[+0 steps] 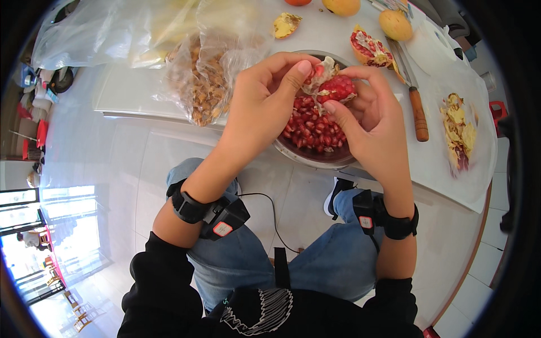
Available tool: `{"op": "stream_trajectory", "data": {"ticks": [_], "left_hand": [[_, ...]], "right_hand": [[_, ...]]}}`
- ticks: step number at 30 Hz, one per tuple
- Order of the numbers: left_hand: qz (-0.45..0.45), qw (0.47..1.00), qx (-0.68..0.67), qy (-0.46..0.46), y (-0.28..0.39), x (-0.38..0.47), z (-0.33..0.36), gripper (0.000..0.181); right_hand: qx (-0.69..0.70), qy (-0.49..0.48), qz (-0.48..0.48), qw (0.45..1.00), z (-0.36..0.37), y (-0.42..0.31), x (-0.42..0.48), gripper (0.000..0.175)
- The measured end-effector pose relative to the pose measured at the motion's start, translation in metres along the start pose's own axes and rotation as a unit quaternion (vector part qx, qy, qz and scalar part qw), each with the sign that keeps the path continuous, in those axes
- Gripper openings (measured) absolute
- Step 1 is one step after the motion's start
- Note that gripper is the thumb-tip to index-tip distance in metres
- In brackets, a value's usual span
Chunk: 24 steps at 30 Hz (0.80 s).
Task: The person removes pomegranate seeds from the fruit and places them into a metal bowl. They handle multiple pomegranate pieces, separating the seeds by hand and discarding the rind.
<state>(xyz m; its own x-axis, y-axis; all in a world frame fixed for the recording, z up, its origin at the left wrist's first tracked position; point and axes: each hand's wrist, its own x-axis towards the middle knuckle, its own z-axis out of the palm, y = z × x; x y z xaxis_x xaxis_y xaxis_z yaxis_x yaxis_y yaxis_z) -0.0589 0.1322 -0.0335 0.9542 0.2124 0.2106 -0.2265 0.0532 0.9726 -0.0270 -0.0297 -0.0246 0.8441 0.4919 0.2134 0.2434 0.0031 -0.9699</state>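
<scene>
Over a metal bowl (296,159), both hands work on pieces of pomegranate. My left hand (270,88) pinches a piece of pale membrane (324,72) with a few red seeds on it, between thumb and forefinger. Held by the thumb and fingers of my right hand (376,112) is a seed cluster (338,88) with some membrane at its edges. The two pieces meet or nearly meet; whether they are still joined I cannot tell. Loose pomegranate seeds (315,126) lie heaped in the bowl below, partly covered by the hands.
Right of the bowl lie a wooden-handled knife (418,114) and an opened pomegranate chunk (370,50). Peel scraps (458,131) rest on a plastic sheet farther right. At left stands a clear bag of brown dried pieces (207,80). Whole yellow fruits (395,25) and a peel piece (286,25) sit behind.
</scene>
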Motion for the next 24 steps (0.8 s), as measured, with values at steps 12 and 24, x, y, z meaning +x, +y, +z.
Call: {"op": "stream_trajectory", "data": {"ticks": [12,24], "left_hand": [[-0.106,0.982,-0.142,-0.062,0.003,-0.003,0.000,0.032],[-0.072,0.993,0.050,-0.078,0.002,0.002,0.005,0.024]], "right_hand": [[-0.017,0.025,-0.043,0.999,0.000,0.000,-0.001,0.040],[-0.019,-0.014,-0.063,0.998,-0.018,0.000,-0.001,0.043]]}}
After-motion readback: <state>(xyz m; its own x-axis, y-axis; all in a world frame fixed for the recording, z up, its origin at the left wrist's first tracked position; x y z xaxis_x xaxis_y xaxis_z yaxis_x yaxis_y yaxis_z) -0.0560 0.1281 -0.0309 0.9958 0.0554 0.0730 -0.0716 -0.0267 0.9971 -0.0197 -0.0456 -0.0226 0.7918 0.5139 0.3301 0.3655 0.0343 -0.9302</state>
